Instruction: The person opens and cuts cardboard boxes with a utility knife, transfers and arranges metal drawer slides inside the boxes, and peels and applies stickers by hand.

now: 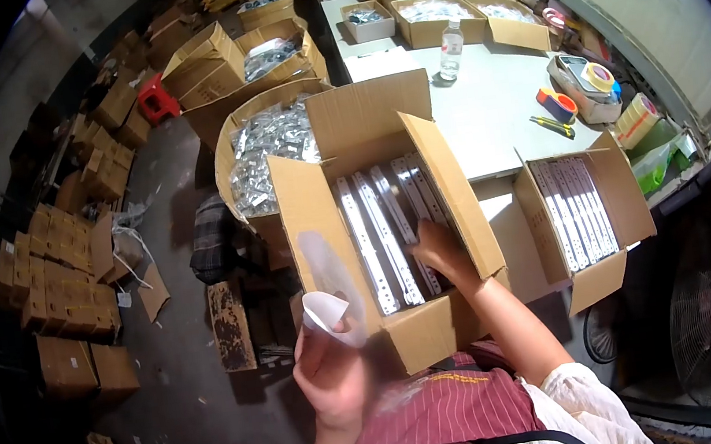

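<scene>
The person's left hand (333, 383) pinches a curled translucent sheet (326, 311). Just beyond, the right hand (437, 247) is inside an open carton (431, 334), at the pale rails (386, 236) ranged side by side there; whether it grips one cannot be told. A smaller carton (601, 282) of similar rails stands to the right. Farther off, the bench (486, 130) carries a yellow cutter (553, 127) and a clear bottle (450, 55).

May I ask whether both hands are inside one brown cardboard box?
No, the right hand is inside the brown cardboard box; the left hand holds a translucent white sheet outside.
</scene>
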`<act>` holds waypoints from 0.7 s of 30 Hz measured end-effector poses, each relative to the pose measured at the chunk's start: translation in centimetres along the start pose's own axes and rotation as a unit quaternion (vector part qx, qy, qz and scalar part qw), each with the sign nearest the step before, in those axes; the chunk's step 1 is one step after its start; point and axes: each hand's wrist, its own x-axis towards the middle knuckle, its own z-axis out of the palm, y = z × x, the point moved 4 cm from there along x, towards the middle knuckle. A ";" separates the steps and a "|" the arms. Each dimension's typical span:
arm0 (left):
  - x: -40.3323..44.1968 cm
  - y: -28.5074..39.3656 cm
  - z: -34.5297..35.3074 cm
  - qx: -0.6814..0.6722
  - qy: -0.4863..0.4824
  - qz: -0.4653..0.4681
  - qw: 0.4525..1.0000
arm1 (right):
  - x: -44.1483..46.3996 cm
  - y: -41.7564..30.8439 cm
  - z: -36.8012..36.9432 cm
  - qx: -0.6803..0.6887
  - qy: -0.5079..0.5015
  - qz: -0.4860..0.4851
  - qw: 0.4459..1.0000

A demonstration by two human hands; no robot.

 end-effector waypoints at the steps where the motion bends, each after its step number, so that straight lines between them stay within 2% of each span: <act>1: -0.1 0.0 0.1 0.004 0.014 0.001 1.000 | -0.4 -1.1 -1.1 -0.016 -0.030 -0.004 0.999; 4: -0.1 -0.1 -0.3 0.016 0.015 -0.014 1.000 | -0.6 -1.0 -0.8 -0.037 -0.043 -0.071 0.996; 7: -0.3 -0.3 -1.1 0.029 0.086 -0.009 0.996 | -0.3 -1.6 -0.6 -0.087 -0.031 -0.075 0.993; 10: -0.3 -0.2 -1.1 0.037 0.020 0.002 0.999 | 0.8 -1.3 0.1 -0.148 -0.060 -0.051 0.986; 13: -0.5 -0.1 -0.7 0.017 0.032 -0.016 0.999 | 1.2 0.0 0.0 -0.094 0.036 -0.121 0.988; 14: -0.4 0.0 -0.7 0.028 0.013 -0.014 0.999 | 1.3 0.8 -0.7 0.045 0.033 -0.049 0.997; 15: -0.5 0.1 -0.9 0.039 -0.003 -0.009 0.999 | 1.5 1.7 -1.2 0.181 0.026 0.022 0.983; 16: -0.7 0.0 -1.2 0.048 -0.015 -0.002 0.999 | 1.5 2.4 -1.5 0.310 0.013 0.094 0.946; 17: -0.7 -0.2 -2.0 0.059 0.004 -0.005 0.998 | 1.7 2.7 -2.0 0.391 0.079 0.036 0.916; 18: -0.6 -0.5 -2.9 0.071 0.022 -0.009 0.997 | 2.0 2.8 -2.5 0.384 0.090 0.003 0.919; 20: -0.3 -0.5 -2.4 0.083 0.042 -0.015 0.996 | -1.0 -2.5 -6.0 0.277 0.121 -0.093 0.949; 21: -0.5 -0.3 -0.8 0.082 0.046 -0.016 0.995 | -0.4 -3.1 -4.5 0.293 0.106 -0.150 0.938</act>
